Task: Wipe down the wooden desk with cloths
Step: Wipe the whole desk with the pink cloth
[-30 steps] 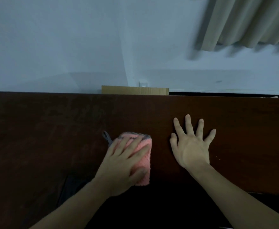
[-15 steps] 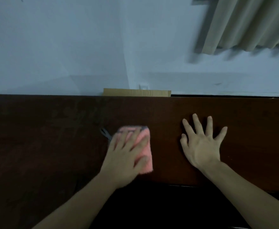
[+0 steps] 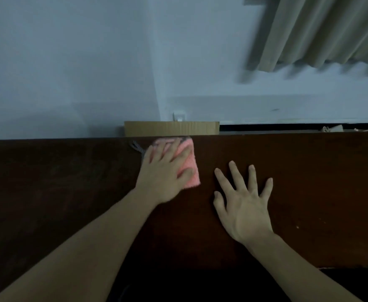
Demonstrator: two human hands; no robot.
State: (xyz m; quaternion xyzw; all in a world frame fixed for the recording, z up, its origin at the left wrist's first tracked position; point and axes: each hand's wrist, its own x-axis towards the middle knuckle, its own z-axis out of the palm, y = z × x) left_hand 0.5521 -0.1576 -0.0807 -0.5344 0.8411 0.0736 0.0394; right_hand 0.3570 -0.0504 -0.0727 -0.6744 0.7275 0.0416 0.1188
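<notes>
Left hand pressing flat, grip open, on pink cloth at desk far edge; unwiped desk lying nearward. Right hand resting flat, grip empty.

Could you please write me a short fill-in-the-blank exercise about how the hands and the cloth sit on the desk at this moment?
1. The left hand presses a ____ cloth flat on the wooden desk.
2. The right hand lies on the desk with its fingers ____.
3. The cloth sits at the desk's ____ edge, just in front of the cardboard box.
4. A ____ hangs at the upper right.

Missing words: pink; spread; far; curtain
</notes>
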